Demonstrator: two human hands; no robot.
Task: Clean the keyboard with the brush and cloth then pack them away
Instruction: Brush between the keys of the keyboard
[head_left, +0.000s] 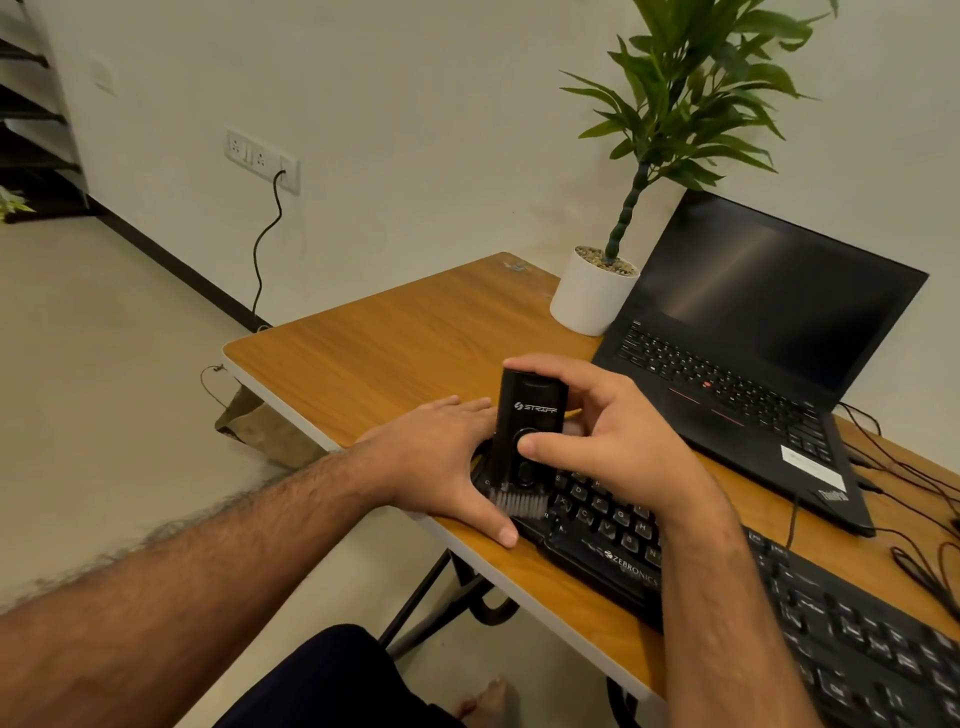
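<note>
Head view: right hand (597, 436) pinching black rectangular plastic brush (524, 436), bristles on black plastic keyboard (727, 582) left end; left hand (441, 457) flat beside, steadying. Brushing underway; wiping, packing probably left, no cloth visible.

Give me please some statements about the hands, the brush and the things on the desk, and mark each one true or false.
1. The right hand holds the brush upright, bristles down on the keyboard. True.
2. The left hand lies flat at the keyboard's left end, fingers straight. True.
3. The laptop is closed. False: its lid is open and the screen is dark.
4. The potted plant stands to the right of the laptop. False: it stands to its left, near the desk's far edge.
5. The left hand holds a cloth. False: it holds nothing, and no cloth can be clearly seen.
</note>
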